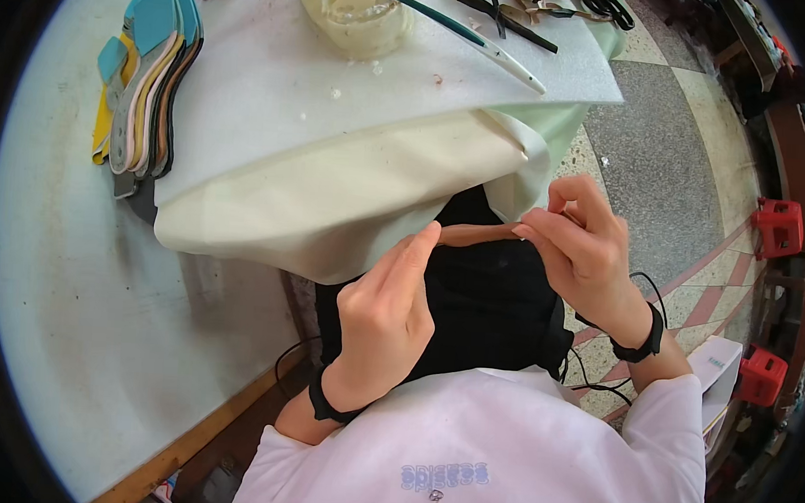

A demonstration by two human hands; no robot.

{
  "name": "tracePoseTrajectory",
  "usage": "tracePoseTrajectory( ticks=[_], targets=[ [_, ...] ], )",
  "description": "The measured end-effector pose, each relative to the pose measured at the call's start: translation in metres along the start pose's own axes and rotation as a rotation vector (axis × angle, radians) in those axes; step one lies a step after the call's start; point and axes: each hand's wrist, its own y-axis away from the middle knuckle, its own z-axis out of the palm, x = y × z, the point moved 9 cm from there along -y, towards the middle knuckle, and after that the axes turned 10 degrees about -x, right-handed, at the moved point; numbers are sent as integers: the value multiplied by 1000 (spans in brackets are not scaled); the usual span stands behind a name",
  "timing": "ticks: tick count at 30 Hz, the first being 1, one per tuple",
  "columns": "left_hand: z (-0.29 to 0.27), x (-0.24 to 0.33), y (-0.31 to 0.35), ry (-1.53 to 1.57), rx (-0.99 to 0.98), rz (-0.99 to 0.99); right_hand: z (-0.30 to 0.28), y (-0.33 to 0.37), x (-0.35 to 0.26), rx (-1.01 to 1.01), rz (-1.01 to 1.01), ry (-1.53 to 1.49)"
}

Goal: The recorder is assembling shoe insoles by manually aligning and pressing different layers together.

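Note:
A narrow brown strap [478,234], seemingly leather, stretches level between my two hands over my black-clad lap. My left hand [388,298] is closed on its left end, thumb and fingers pressed together. At the other end, my right hand [582,243] pinches the strap between thumb and forefinger, the remaining fingers curled. Both ends are partly hidden by my fingers. Just beyond the hands hangs the loose edge of a cream sheet [351,194] that drapes off the table.
A toothbrush [451,26] lies across a tub of pale paste [364,22] on the white table [72,298]. Coloured straps with blue ends [152,83] are stacked at the left. Dark strips [507,20] lie at the far right; red stools [777,227] stand on the floor.

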Motion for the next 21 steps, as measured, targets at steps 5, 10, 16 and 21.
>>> tracePoseTrajectory(
  ticks=[5, 10, 16, 21],
  targets=[
    [0, 4, -1, -4, 3, 10, -1, 6, -2, 56, -67, 31],
    [4, 6, -2, -27, 3, 11, 2, 6, -2, 27, -102, 51],
    [-1, 15, -7, -48, -1, 83, -4, -6, -19, -38, -191, 169],
    [-5, 16, -8, 16, -3, 53, -16, -18, -31, -80, -288, 210]
  ],
)
